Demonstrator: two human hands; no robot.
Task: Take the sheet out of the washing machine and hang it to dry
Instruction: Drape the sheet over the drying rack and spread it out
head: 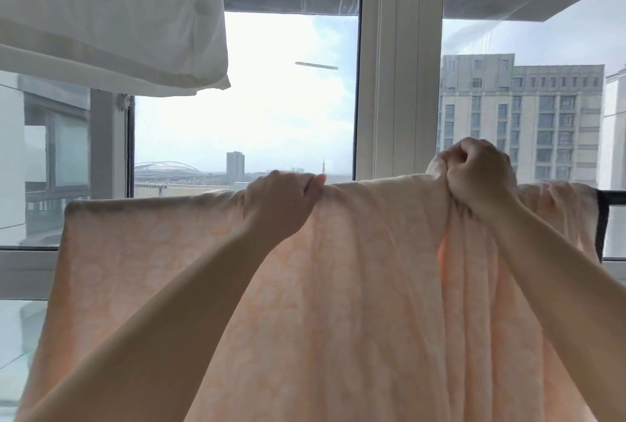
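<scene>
A pale peach sheet [366,286] with a faint floral pattern hangs over a dark drying rail [613,198] in front of the window. It spreads flat on the left and bunches into folds on the right. My left hand [281,204] grips the sheet's top edge near the middle. A little higher, my right hand [474,174] clutches a gathered bunch of the sheet. Most of the rail is hidden under the fabric. The washing machine is out of view.
A white pillowcase or duvet [111,15] hangs overhead at the upper left. White window frames [399,82] stand right behind the rail. Buildings and sky show through the glass.
</scene>
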